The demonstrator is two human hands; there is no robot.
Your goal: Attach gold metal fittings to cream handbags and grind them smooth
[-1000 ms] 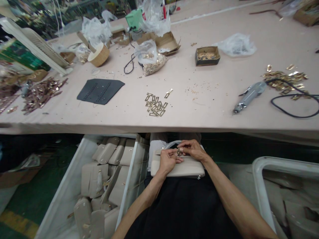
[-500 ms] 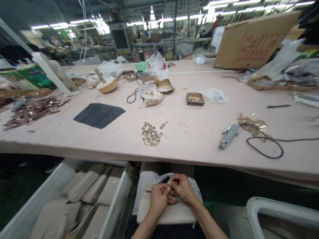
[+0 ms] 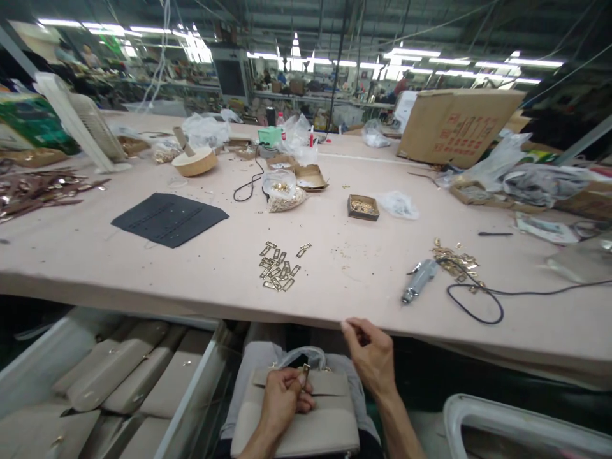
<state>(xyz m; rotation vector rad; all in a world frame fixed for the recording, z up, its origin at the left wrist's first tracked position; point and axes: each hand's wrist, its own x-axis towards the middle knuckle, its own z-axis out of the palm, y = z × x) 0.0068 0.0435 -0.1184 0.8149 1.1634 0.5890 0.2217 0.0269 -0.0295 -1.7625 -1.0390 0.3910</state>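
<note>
A beige handbag [image 3: 329,424] with a pale wrapped handle [image 3: 310,352] lies on my lap. Over its front, my left hand [image 3: 282,395] pinches a small brass-coloured rectangular metal frame [image 3: 306,369] between thumb and fingers. Away from the bag, my right hand [image 3: 375,357] is raised at the table's front edge, thumb and fingertips drawn together; whatever they may hold is too small to make out. Similar rectangular metal frames [image 3: 278,271] lie in a loose pile on the table beyond. A grey electric screwdriver [image 3: 419,280] rests to the right, beside a heap of gold fittings [image 3: 456,261].
Left of my legs is a white bin [image 3: 191,389] full of beige bags; another white bin [image 3: 452,414] stands to the right. On the table [image 3: 325,296] are a dark sheet [image 3: 169,218], a small box of fittings [image 3: 363,208], plastic bags and a looped black cord [image 3: 502,312].
My right hand has left the bag and moved up and right to the table edge. My left hand stays at the bag, the metal frame now visible in it. The view has shifted right.
</note>
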